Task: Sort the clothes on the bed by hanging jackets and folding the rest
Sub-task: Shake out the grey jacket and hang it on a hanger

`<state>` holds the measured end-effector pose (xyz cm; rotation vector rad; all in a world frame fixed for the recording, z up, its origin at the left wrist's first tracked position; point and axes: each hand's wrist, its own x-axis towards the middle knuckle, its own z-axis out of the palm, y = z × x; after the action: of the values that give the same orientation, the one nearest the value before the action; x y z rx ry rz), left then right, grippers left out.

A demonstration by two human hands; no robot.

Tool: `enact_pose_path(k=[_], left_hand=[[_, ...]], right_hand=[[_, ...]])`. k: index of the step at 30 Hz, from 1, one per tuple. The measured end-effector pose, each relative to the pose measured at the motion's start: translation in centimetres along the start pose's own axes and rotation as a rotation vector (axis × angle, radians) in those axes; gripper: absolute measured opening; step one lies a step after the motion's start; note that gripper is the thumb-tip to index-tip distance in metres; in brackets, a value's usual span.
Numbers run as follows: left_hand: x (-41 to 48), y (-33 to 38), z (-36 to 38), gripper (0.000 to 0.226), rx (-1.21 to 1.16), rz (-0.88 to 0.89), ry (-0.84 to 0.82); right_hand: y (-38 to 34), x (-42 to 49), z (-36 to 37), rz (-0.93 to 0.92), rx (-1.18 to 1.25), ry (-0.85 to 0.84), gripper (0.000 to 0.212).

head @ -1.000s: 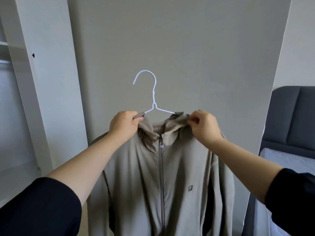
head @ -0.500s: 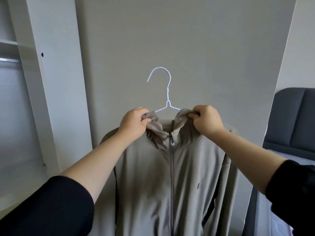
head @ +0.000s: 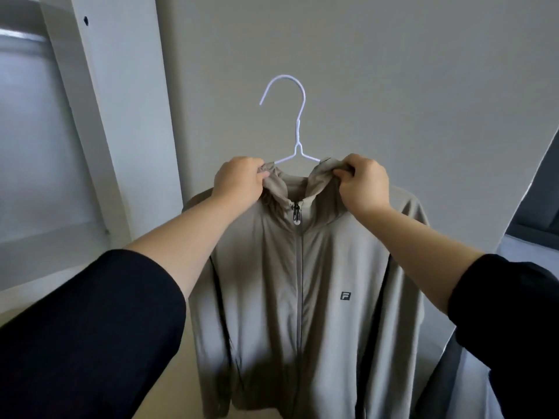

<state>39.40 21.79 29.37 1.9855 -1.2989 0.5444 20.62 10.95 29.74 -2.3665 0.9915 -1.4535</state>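
A beige zip-up jacket (head: 326, 267) with a small dark chest logo hangs on a white wire hanger (head: 298, 128), held up in front of a grey wall. Its zip is closed up to the collar. My left hand (head: 237, 181) pinches the left side of the collar. The collar's right side is gripped by my right hand (head: 363, 184). The hanger's hook points up and left, free of any rail. The hanger's shoulders are hidden inside the jacket.
An open white wardrobe (head: 99, 122) stands at the left, with a metal rail (head: 18, 34) near its top and a shelf lower down. A dark grey headboard (head: 541, 207) and the bed's edge (head: 526, 249) show at the far right.
Both hands have lifted the jacket and hanger and shifted them right in view. The jacket front now faces me squarely with the logo visible.
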Motion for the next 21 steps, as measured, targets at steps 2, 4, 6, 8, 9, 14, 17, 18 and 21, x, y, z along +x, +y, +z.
enact_pose_path(k=[2,4,6,8,9,14,17,18,21], left_hand=[[0.1,-2.1,1.8,0.028,0.012,-0.028,0.062],[0.4,-4.4,4.0,0.027,0.012,-0.059,0.117],[0.9,-6.9,6.4,0.027,0.007,-0.092,0.170],[1.5,-9.6,8.8,0.025,0.011,-0.114,0.183],[2.0,-11.0,9.9,0.022,0.013,-0.123,0.182],[5.3,-16.4,13.0,0.017,-0.001,-0.240,0.122],[7.3,-18.4,12.0,0.015,-0.036,-0.285,0.066],[8.2,-18.9,11.2,0.016,-0.040,-0.304,0.051],[11.0,-19.9,7.6,0.018,-0.052,-0.369,0.027]], right_hand=[[0.4,0.4,3.0,-0.006,-0.005,-0.004,0.009],[1.1,0.9,6.5,-0.009,-0.014,0.006,0.009],[2.0,1.9,10.6,-0.017,-0.013,0.011,0.008],[3.0,3.0,14.8,-0.018,-0.014,-0.030,0.009],[3.4,3.7,16.9,-0.023,-0.007,-0.056,0.010],[3.9,7.0,24.3,-0.019,0.042,-0.151,0.012],[2.2,9.0,26.1,0.027,0.084,-0.249,0.012],[1.2,9.9,26.3,0.043,0.097,-0.282,0.013],[-2.5,13.4,25.8,0.065,0.144,-0.377,0.010]])
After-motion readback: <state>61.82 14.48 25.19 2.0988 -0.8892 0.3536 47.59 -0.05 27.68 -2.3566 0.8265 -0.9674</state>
